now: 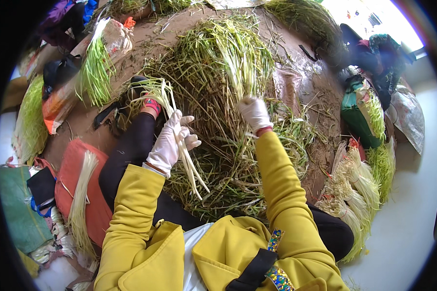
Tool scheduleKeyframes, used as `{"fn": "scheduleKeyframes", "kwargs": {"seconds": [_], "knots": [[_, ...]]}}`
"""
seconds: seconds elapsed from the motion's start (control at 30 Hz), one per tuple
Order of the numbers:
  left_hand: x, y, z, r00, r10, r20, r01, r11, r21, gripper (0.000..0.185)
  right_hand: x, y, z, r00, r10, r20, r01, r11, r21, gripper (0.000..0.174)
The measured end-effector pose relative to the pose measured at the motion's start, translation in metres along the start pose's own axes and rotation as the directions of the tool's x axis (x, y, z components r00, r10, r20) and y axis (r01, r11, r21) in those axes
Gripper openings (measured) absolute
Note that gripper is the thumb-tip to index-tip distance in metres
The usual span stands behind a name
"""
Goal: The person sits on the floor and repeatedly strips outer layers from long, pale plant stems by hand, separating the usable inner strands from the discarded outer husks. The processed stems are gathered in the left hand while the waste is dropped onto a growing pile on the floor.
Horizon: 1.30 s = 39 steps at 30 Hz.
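My left hand (174,142), in a whitish glove, holds several long pale stalks (189,167) whose leafy ends hang over beyond my wrist near my foot. Their white ends point down towards my lap. My right hand (255,113), gloved too, is closed at the near end of a pale green bunch of stalks (236,69) on top of a large heap of leafy stalks (200,72). Whether its fingers grip that bunch is hard to tell. Loose leaves and trimmings (225,189) lie between my legs.
A red cushion or sack (102,156) with a pale bundle (82,196) is at my left. Tied bundles (349,182) lie at my right beside a green sack (353,105). A green-topped bundle (97,69) rests at upper left. Other people sit at upper left and upper right.
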<state>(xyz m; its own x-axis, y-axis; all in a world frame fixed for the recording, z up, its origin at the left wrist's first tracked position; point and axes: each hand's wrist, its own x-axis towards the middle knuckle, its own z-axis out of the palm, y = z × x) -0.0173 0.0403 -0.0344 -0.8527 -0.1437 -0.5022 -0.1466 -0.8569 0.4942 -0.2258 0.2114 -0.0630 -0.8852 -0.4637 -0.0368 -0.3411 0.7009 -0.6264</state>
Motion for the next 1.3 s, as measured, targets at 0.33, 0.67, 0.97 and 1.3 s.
{"fn": "scheduleKeyframes", "kwargs": {"seconds": [0.33, 0.67, 0.97, 1.3], "knots": [[-0.007, 0.015, -0.005, 0.996, 0.086, 0.016, -0.086, 0.996, -0.006, 0.031, -0.077, -0.045, -0.038, 0.898, -0.265, 0.352, -0.200, 0.467, 0.862, 0.031], [-0.008, 0.012, 0.001, 0.944, 0.329, 0.019, -0.299, 0.830, 0.470, 0.035, -0.114, -0.054, 0.017, 0.894, -0.400, 0.202, 0.268, 0.838, 0.475, 0.042], [-0.008, 0.002, 0.009, 0.967, 0.249, 0.046, -0.233, 0.804, 0.548, 0.018, -0.113, -0.069, 0.016, 0.828, -0.100, 0.552, -0.400, 0.585, 0.705, 0.032], [-0.013, 0.006, 0.006, 0.905, 0.389, 0.172, -0.402, 0.915, 0.043, 0.011, -0.098, -0.002, 0.044, 0.989, 0.080, 0.121, -0.112, 0.952, 0.284, 0.015]]}}
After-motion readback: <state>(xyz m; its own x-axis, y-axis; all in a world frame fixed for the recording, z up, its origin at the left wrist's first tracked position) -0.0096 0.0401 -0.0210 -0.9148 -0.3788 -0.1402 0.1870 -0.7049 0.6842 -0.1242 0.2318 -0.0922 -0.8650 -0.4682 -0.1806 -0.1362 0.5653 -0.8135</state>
